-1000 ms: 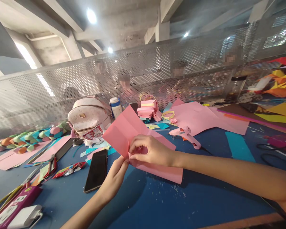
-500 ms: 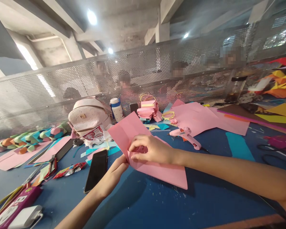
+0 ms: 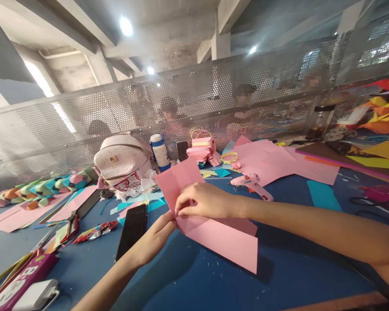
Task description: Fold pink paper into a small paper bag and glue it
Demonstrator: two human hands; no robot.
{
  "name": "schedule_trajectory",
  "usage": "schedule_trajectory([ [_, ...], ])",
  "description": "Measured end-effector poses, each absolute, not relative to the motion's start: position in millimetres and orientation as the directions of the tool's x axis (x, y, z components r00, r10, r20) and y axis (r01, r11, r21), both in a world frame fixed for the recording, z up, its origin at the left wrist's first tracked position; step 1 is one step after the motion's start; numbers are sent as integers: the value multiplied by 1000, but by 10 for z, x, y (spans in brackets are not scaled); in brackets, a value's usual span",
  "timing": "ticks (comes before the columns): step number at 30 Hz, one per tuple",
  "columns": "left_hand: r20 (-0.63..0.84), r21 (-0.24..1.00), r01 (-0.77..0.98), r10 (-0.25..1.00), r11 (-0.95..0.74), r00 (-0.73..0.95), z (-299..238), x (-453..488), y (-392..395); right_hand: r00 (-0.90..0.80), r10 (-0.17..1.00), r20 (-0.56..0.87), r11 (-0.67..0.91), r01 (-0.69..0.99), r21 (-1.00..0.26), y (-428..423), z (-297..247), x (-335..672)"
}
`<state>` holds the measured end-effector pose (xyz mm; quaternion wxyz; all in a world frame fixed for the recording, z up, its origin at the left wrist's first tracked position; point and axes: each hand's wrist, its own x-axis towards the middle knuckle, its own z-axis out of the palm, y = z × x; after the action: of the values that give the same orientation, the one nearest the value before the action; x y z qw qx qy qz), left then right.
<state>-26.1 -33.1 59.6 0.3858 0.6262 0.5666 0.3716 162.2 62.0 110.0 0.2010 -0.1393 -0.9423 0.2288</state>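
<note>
A creased sheet of pink paper (image 3: 225, 242) is held up off the blue table, bent so that one part stands upright and another slopes down to the right. My right hand (image 3: 202, 201) is closed in a pinch on the paper near its fold. From the left, my left hand (image 3: 162, 229) grips the same fold at its lower edge; some of its fingertips are hidden behind the paper. A black phone (image 3: 132, 231) lies just left of my left hand. Beyond my right forearm rests a pink glue gun (image 3: 254, 185).
A pale backpack (image 3: 121, 157), a bottle (image 3: 160, 151) and a pink paper model (image 3: 201, 149) stand along the perforated screen. Pink sheets (image 3: 266, 160) lie at the back. Scissors (image 3: 40, 242) and a purple power strip (image 3: 27, 276) are at left.
The paper's upright part has tilted to the right and dropped a little. Its lower right flap has swung downward, and another layer shows behind it. Both hands keep their hold.
</note>
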Motion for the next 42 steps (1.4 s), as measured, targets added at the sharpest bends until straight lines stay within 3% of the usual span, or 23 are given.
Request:
schedule_trajectory([
  [6, 106, 867, 464, 976, -184, 189, 721, -186, -322, -866, 430, 254, 787, 221, -577, 594, 1220, 1585],
  [13, 130, 801, 557, 971, -221, 199, 831, -123, -340, -854, 468, 228, 791, 289, -539, 582, 1245, 1550],
  [22, 82, 690, 686, 967, -228, 239, 842, -190, -316, -886, 401, 234, 833, 246, -496, 570, 1272, 1547],
  [32, 103, 525, 789, 944, -320, 313, 1043, -157, -349, -855, 391, 340, 875, 230, -427, 490, 1316, 1600],
  [34, 114, 443, 823, 933, -354, 340, 1093, -164, -348, -851, 375, 367, 888, 215, -407, 464, 1356, 1623],
  [37, 141, 275, 873, 915, -402, 377, 1167, -175, -325, -842, 303, 446, 936, 175, -306, 442, 1411, 1655],
  [42, 218, 161, 873, 879, -460, 423, 1327, -154, -273, -763, 103, 638, 941, 283, 186, 389, 1513, 1723],
])
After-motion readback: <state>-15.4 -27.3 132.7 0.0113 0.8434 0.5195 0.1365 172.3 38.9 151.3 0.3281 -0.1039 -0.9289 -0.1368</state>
